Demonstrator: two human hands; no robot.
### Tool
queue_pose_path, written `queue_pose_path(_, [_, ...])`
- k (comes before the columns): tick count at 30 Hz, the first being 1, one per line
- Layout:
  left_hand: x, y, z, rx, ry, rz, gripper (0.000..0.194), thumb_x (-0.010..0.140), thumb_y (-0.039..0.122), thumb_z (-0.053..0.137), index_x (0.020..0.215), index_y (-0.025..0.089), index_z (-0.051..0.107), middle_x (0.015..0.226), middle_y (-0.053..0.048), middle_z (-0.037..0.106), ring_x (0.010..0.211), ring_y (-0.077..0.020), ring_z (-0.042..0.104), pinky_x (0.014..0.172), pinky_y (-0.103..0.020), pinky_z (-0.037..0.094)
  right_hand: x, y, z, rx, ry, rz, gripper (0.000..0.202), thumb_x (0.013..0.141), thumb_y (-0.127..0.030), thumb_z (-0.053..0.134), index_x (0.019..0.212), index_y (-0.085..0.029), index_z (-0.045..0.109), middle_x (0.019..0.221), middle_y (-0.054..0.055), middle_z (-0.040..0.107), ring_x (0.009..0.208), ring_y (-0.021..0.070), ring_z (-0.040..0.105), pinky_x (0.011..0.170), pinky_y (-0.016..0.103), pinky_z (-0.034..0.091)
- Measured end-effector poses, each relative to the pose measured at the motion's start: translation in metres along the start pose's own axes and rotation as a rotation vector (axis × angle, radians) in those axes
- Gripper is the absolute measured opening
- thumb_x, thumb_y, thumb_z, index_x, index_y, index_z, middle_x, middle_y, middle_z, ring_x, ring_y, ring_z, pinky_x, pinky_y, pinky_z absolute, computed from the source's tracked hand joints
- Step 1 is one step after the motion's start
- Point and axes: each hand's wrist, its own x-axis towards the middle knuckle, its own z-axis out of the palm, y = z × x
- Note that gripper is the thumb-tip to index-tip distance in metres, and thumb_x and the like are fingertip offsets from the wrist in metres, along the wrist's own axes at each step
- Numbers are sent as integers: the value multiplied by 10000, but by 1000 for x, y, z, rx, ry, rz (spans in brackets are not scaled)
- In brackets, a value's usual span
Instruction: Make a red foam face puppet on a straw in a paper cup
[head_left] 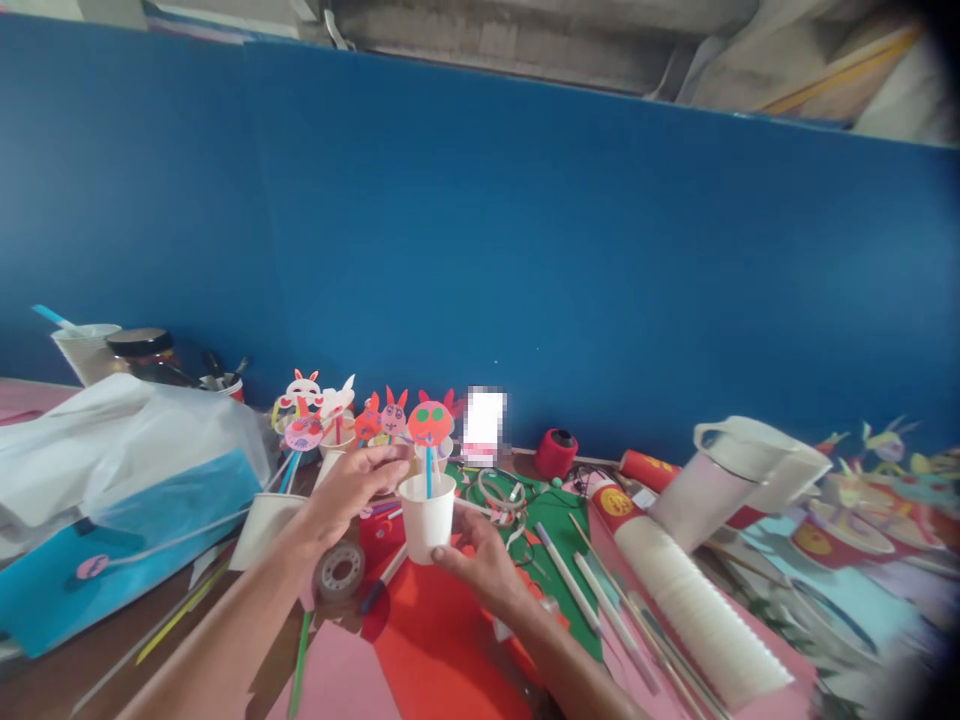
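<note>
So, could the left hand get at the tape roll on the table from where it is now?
Probably yes. The tape roll lies uncovered on the table just below the left hand, with nothing between them, but that hand is touching the white paper cup and would have to let go first.

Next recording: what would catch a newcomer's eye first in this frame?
Probably the white paper cup at centre, held between the left hand and right hand, with a blue straw carrying an orange paper face. Behind it stands a row of similar paper animal faces against the blue wall panel. A long stack of white cups lies to the right.
</note>
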Motion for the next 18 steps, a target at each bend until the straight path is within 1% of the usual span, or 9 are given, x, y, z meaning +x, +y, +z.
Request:
queue_pose_path(2, [0,1,-6,-11,35,7,305,680,372,642,927,194,651,773,-30,667,607,-134,579,543,-233,421,1,2,-2,27,6,-12,509,678,-320,675,1145,-193,519,1073,77,620,943,247,575,760,344,440])
queue_pose_path(4, [1,1,-12,-13,66,5,321,695,389,634,945,190,645,757,-33,660,568,-123,563,530,-237,421,2,2,-4,56,16,-18,514,679,-341,673,1147,-194,517,1072,79,621,945,249,576,761,344,442])
queue_pose_path(6, [2,2,-18,1,80,45,318,706,384,631,949,181,644,781,-43,659,581,-123,560,535,-238,418,3,3,-6,69,19,-22,516,684,-354,665,1150,-194,512,1074,81,620,940,250,578,759,345,444])
queue_pose_path(10, [2,8,-28,47,91,154,263,723,368,619,873,156,662,872,-76,653,773,-172,574,624,-253,421,5,4,-7,39,45,-25,526,677,-349,669,1151,-190,506,1077,82,617,946,255,571,768,357,441])
queue_pose_path(12, [1,10,-32,58,102,176,246,715,361,625,843,155,666,864,-75,649,809,-184,561,636,-254,416,4,5,-7,37,54,-22,515,679,-332,668,1147,-189,508,1084,81,612,957,255,567,790,363,435])
queue_pose_path(15, [-2,15,-35,78,94,196,239,724,362,612,849,164,663,842,-66,643,815,-194,553,653,-264,411,3,4,-6,33,47,-40,493,688,-319,661,1140,-188,515,1080,81,613,962,255,565,812,370,426])
queue_pose_path(18, [-13,22,-31,66,90,205,221,736,370,598,829,181,667,844,-64,640,792,-197,548,664,-283,410,2,4,-5,36,51,-62,487,685,-313,665,1134,-197,517,1092,79,610,971,257,561,816,374,427])
